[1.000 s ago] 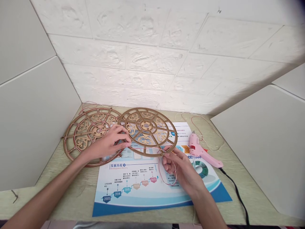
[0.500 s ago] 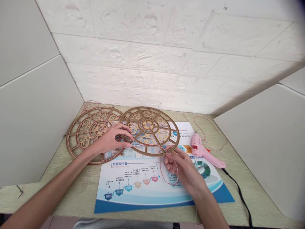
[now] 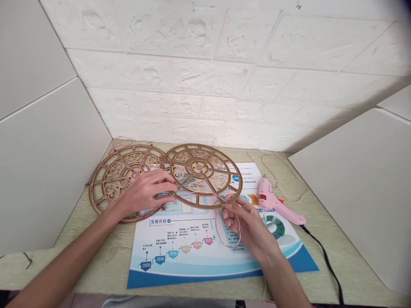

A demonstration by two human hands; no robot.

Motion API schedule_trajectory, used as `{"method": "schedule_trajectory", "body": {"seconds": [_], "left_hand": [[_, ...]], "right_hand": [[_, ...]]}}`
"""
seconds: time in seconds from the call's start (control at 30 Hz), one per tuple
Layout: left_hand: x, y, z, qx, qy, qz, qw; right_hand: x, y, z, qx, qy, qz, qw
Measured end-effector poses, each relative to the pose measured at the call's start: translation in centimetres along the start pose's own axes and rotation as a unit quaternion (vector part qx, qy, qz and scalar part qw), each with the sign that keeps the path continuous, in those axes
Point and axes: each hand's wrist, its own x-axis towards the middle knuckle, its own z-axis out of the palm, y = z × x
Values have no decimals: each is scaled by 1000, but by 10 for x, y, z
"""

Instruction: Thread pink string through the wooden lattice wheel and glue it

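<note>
A round gold openwork disc [image 3: 199,167] is tilted over the printed sheet, overlapping a second disc at its left. My left hand [image 3: 150,188] is at its lower left rim, with thumb and fingers closed on a thin pink-white cord [image 3: 195,192]. The cord runs along the lower rim to my right hand [image 3: 242,218]. There my right thumb and fingers pinch the disc's lower right rim, and a loop of cord hangs below. Copper-coloured cord or trim lines the second openwork disc [image 3: 111,188], which is partly behind my left hand.
A pink glue gun [image 3: 272,202] lies at the right, its black cable [image 3: 324,252] running off the front edge. The printed sheet [image 3: 192,273] covers part of the green tabletop [image 3: 96,256]. Loose cord [image 3: 298,199] lies near the white brick-pattern wall [image 3: 192,98]. Grey panels stand on both sides.
My left hand has shifted slightly down and its fingers have drawn closer together at the rim. The right hand keeps its place on the disc. The view has tilted slightly.
</note>
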Motion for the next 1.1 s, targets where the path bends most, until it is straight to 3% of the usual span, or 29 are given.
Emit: {"method": "schedule_trajectory", "body": {"seconds": [0.2,0.3,0.47,0.67,0.73,0.8,0.87,0.97,1.03,1.1], "left_hand": [[1,3,6,-9,21,10,1000],[-1,-1,7,-16,-18,-28,999],[-4,-6,10,70,-80,-66,992],[-4,-6,12,68,-55,-30,996],[-4,-6,13,52,-48,-30,997],[-3,-5,14,37,-39,-46,997],[-1,-1,15,23,-23,-67,997],[3,8,18,12,4,-84,996],[5,13,21,9,12,-88,996],[6,16,24,12,15,-86,996]], "right_hand": [[1,1,-2,8,-15,-6,1000],[0,2,-4,-3,-15,-3,1000],[-4,1,-5,-42,6,-19,999],[-12,-4,-4,-73,-1,-19,997],[-15,-6,-10,-113,-9,-16,993],[-19,-8,-18,-187,25,-37,981],[-22,-12,-23,-289,112,-115,944],[-23,-18,-16,-423,245,-297,820],[-21,-21,2,-473,222,-420,742],[-16,-19,23,-520,109,-499,685]]}}
